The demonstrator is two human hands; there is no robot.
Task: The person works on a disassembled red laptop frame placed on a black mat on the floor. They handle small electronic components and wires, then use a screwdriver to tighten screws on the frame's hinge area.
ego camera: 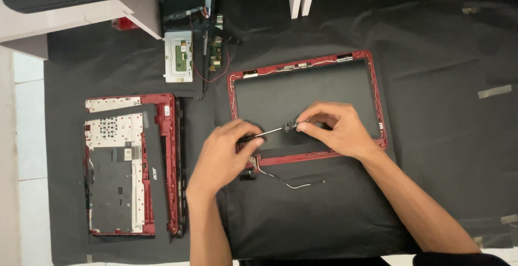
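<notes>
Over the red lid frame [377, 99], left hand [224, 155] grips a screwdriver [264, 133] — tip up-right — at the small part [290, 127] pinched by right hand [337, 131].

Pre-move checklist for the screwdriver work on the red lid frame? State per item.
1. Left hand grips the screwdriver by its handle: ok.
2. Right hand pinches the small dark part at the driver tip: ok.
3. Tip seated in a screw head: cannot tell, too small.
4. Red lid frame lies flat on the black cloth: ok.
5. Loose cable trails out of the frame's lower edge onto the cloth, near the left wrist: not ok, could snag.
6. Red base cover and circuit boards lie apart to the left, away from both hands: ok.
</notes>
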